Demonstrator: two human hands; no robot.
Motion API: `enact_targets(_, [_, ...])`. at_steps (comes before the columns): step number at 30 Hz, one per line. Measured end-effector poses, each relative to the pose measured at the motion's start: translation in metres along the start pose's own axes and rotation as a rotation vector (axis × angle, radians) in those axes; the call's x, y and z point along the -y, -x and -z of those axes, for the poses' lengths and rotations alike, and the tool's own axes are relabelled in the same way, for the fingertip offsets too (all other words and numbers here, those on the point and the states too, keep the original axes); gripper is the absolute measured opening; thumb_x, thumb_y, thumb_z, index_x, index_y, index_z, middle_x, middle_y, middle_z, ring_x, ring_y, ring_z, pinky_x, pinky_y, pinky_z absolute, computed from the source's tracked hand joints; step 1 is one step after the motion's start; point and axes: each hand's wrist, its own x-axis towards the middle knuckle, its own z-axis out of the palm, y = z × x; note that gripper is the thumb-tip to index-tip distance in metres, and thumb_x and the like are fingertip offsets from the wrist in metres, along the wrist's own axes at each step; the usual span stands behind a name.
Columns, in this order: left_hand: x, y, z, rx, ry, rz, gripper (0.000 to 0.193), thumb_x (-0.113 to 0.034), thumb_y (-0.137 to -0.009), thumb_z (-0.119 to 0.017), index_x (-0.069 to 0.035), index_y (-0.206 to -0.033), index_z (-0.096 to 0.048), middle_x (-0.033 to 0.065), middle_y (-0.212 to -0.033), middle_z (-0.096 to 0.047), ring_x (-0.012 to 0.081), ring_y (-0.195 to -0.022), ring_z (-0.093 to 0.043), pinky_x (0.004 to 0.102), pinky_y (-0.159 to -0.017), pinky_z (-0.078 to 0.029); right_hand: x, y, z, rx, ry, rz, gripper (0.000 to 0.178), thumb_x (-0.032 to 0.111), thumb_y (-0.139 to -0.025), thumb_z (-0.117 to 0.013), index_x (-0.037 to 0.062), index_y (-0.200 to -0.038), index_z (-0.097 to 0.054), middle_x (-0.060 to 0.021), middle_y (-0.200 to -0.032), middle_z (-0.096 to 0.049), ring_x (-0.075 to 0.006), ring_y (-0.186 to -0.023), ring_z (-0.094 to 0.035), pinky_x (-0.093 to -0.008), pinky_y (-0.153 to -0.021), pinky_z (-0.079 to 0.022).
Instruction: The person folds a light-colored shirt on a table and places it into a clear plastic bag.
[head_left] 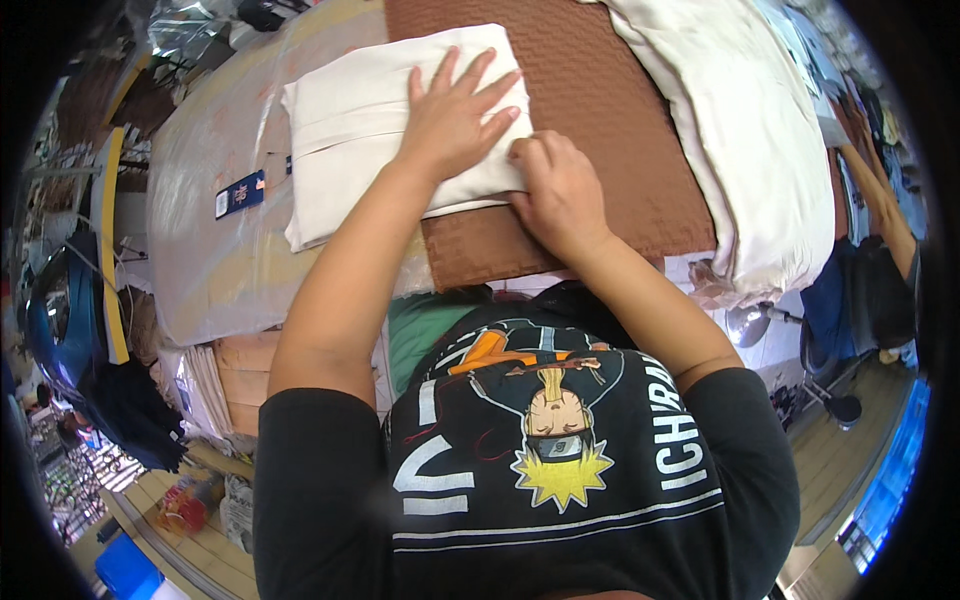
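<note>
A folded cream garment [345, 120] lies partly on a brown textured mat [620, 150] and partly on the plastic-covered tabletop to its left. My left hand [455, 120] rests flat on the garment with its fingers spread. At the garment's near right corner, my right hand [565, 195] is closed, with curled fingers at the edge of the cloth; the fingertips are partly hidden. A dark hang tag [240, 195] lies on the plastic just left of the garment.
More cream cloth [745, 150] hangs over the table's right side. Clear plastic sheeting [200, 270] covers the left part of the table. Another person's arm [880, 195] shows at the far right. A yellow upright bar [112, 250] stands at the left.
</note>
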Motion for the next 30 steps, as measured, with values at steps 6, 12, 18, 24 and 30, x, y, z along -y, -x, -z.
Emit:
enact_targets(6, [-0.002, -0.004, -0.007, -0.041, -0.003, -0.037, 0.046, -0.048, -0.09, -0.045, -0.03, -0.132, -0.048, 0.0044, -0.146, -0.035, 0.0343, -0.136, -0.023, 0.0665, -0.102, -0.012, 0.004, 0.013, 0.019, 0.248, -0.012, -0.19, 0.018, 0.008, -0.072, -0.06, 0.0072, -0.087, -0.051, -0.0121, -0.084, -0.052, -0.031, -0.079, -0.058, -0.0411, -0.067, -0.047])
enact_targets(12, [0.019, -0.007, 0.02, -0.165, 0.403, 0.169, 0.053, -0.046, -0.092, -0.044, -0.02, -0.138, -0.041, 0.0093, -0.147, -0.031, 0.0363, -0.137, -0.02, 0.061, -0.107, -0.011, 0.016, -0.066, 0.045, 0.206, -0.071, -0.165, 0.024, 0.019, -0.078, -0.063, 0.0051, -0.097, -0.061, -0.0151, -0.092, -0.058, -0.0339, -0.087, -0.058, -0.0392, -0.077, -0.048])
enact_targets(18, [0.073, 0.035, 0.037, -0.143, 0.051, 0.517, 0.059, -0.049, -0.092, -0.042, -0.015, -0.14, -0.036, 0.0124, -0.148, -0.028, 0.0369, -0.138, -0.017, 0.0593, -0.108, -0.012, 0.005, -0.108, -0.056, 0.055, 0.259, 0.07, 0.054, 0.038, -0.085, -0.055, 0.0116, -0.132, -0.047, -0.0178, -0.137, -0.042, -0.0358, -0.129, -0.036, -0.0496, -0.101, -0.033])
enact_targets(24, [0.064, 0.064, 0.029, 0.025, -0.107, 0.69, 0.068, -0.058, -0.089, -0.042, -0.016, -0.142, -0.033, 0.0145, -0.149, -0.024, 0.0387, -0.14, -0.009, 0.0659, -0.105, -0.008, 0.003, -0.076, -0.071, 0.28, 0.302, -0.04, 0.063, 0.051, -0.086, -0.048, 0.0164, -0.139, -0.039, -0.0138, -0.146, -0.032, -0.035, -0.137, -0.023, -0.0561, -0.108, -0.018])
enact_targets(30, [0.073, 0.063, 0.053, 0.208, 0.021, 0.856, 0.076, -0.061, -0.086, -0.043, -0.014, -0.144, -0.028, 0.0129, -0.153, -0.015, 0.0379, -0.14, -0.005, 0.0644, -0.106, -0.004, -0.014, -0.074, -0.056, 0.299, 0.168, -0.253, 0.068, 0.054, -0.085, -0.049, 0.0124, -0.138, -0.039, -0.0173, -0.146, -0.03, -0.0359, -0.136, -0.024, -0.0542, -0.107, -0.021])
